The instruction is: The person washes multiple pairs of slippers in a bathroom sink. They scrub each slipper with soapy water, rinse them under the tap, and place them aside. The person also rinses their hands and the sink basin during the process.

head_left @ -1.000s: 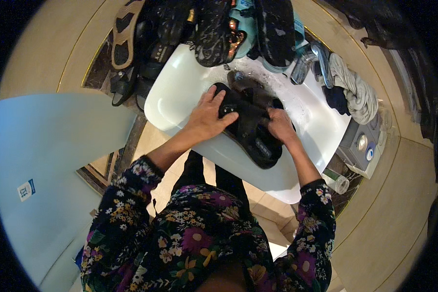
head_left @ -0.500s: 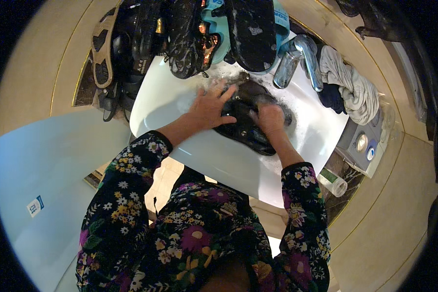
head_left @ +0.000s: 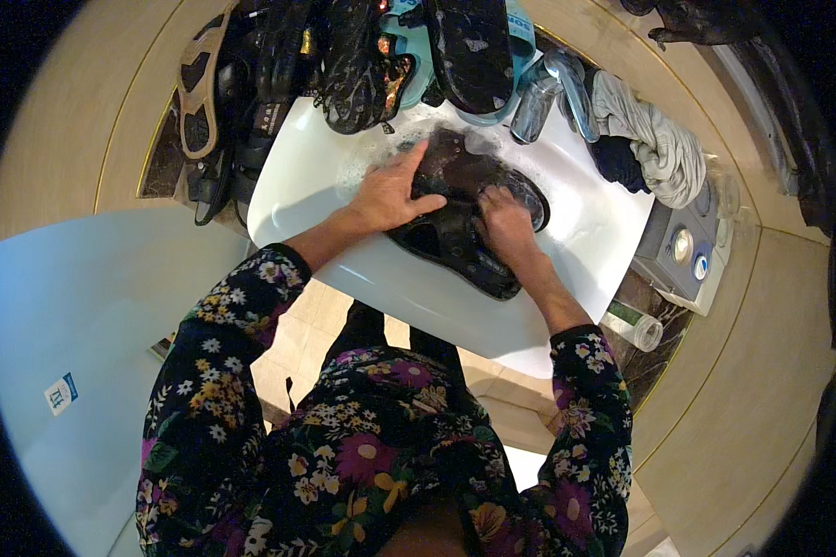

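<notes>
A wet pair of dark brown and black footwear, apparently sandals (head_left: 455, 158), lies in the white sink (head_left: 344, 288) with soap foam about it. My left hand (head_left: 390, 195) rests against its left side, thumb and index finger stretched apart. The left hand's other fingers are partly hidden. On the right part of the sandals, my right hand (head_left: 509, 223) presses down with curled fingers. Whatever those fingers hold, if anything, is hidden beneath them.
Wet black sandals (head_left: 474, 56) and a turquoise slipper (head_left: 522, 32) crowd the sink's far edge beside the chrome faucet (head_left: 557, 93). A grey cloth (head_left: 659, 139) lies right of it. A clear tube-like container (head_left: 636, 325) lies at the right. A pale blue panel (head_left: 93, 334) stands left.
The sandals have turned and shifted slightly left under my hands. My left hand has drawn out of the foam a little, and my right hand has slowed from its blurred motion.
</notes>
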{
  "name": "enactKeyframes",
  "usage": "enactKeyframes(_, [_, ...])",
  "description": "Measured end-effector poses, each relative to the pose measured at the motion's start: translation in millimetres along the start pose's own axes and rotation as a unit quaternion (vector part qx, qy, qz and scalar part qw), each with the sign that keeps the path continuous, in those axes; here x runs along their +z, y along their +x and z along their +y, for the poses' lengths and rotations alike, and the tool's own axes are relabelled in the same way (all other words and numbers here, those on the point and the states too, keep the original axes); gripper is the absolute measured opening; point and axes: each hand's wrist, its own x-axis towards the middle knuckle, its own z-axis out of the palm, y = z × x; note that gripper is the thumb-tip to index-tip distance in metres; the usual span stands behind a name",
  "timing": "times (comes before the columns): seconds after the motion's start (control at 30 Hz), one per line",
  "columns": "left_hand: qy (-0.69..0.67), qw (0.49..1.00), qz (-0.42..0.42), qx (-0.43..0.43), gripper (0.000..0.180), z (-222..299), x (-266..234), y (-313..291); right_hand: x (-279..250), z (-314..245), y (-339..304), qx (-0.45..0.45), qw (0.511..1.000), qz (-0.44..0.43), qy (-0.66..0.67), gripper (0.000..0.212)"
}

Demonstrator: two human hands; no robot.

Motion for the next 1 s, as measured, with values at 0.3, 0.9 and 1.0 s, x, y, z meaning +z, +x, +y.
enactKeyframes(0.3, [0.084,0.992,-0.014,-0.089,0.058,2,41,41,20,19,18,0.122,0.991,-0.051,-0.020,0.019])
enactKeyframes(0.9, [-0.223,0.973,-0.042,-0.054,0.057,-28,28,41,-3,4,-20,0.014,0.993,0.101,0.066,0.014])
enactKeyframes(1.0, [-0.047,0.995,-0.067,0.055,0.101,-4,26,5,-4,6,-29,0.057,0.996,0.057,0.038,0.023])
